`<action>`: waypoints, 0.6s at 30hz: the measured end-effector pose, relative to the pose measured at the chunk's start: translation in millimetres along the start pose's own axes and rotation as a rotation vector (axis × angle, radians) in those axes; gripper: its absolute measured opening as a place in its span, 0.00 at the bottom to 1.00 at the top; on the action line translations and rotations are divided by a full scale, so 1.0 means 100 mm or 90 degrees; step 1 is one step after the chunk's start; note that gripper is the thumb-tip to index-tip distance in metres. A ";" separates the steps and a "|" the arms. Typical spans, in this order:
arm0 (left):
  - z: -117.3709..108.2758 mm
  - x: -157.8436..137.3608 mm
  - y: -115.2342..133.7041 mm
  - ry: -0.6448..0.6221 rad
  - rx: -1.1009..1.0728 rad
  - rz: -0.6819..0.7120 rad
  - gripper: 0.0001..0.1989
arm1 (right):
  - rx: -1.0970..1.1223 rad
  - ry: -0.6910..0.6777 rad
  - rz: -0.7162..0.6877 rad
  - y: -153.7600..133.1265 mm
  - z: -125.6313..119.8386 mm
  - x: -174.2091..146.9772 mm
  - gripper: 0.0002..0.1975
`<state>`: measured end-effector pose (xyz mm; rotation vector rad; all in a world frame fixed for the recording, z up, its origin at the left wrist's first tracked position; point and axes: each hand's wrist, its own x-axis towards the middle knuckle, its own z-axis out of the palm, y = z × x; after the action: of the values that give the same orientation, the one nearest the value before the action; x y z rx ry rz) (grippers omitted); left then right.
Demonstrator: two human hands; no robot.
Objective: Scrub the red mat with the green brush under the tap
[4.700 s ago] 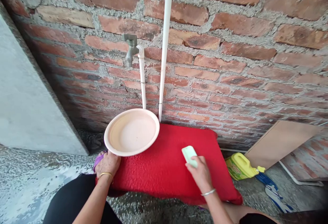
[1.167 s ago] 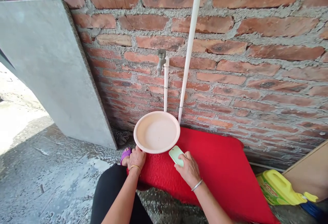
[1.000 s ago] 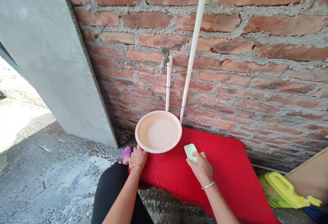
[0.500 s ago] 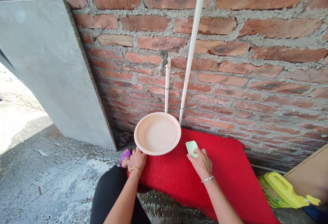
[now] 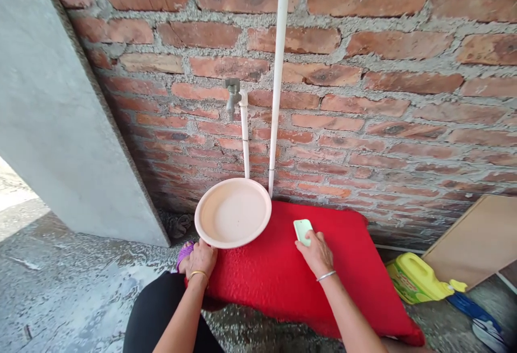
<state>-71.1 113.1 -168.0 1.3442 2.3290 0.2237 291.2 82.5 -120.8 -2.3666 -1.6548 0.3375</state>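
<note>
My right hand [image 5: 317,254] is closed around a pale green scrub brush [image 5: 301,230], a flat rounded block with a small hole at its far end. The brush lies against a red cloth [image 5: 278,272] spread over a low bench-like support; its underside is hidden. My left hand [image 5: 203,259], fingers curled, grips the cloth's left edge, close to the near rim of a pale pink basin [image 5: 233,213]. Part of those fingers is hidden. Upright on the far left of the cloth, the basin has nothing but small dark specks in it.
Behind the cloth rises a brick wall [image 5: 388,99] with a tap [image 5: 232,97] and a tall white pipe [image 5: 278,78]. A grey slab [image 5: 72,116] leans on the left. On the right are a yellow jug [image 5: 420,280] and a tan board [image 5: 476,240]. The floor is wet.
The camera view has turned to the right, so wall and basin appear further left. My right hand has slid slightly rightward over the cloth with the brush. My left hand stays beside the basin.
</note>
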 end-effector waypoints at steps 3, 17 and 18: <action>-0.03 -0.02 0.02 0.003 -0.005 -0.001 0.29 | 0.044 0.051 0.102 0.72 -0.26 0.05 0.12; 0.01 0.08 -0.03 0.022 -0.002 -0.020 0.29 | 0.226 0.177 -0.013 1.02 0.00 -0.48 0.16; 0.02 0.09 -0.04 0.024 -0.002 -0.019 0.31 | 0.222 0.156 -0.073 0.80 0.13 -0.55 0.14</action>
<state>-77.3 118.9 -174.3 1.3134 2.3765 0.2456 339.2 5.2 -155.6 -1.9635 -1.4741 0.2761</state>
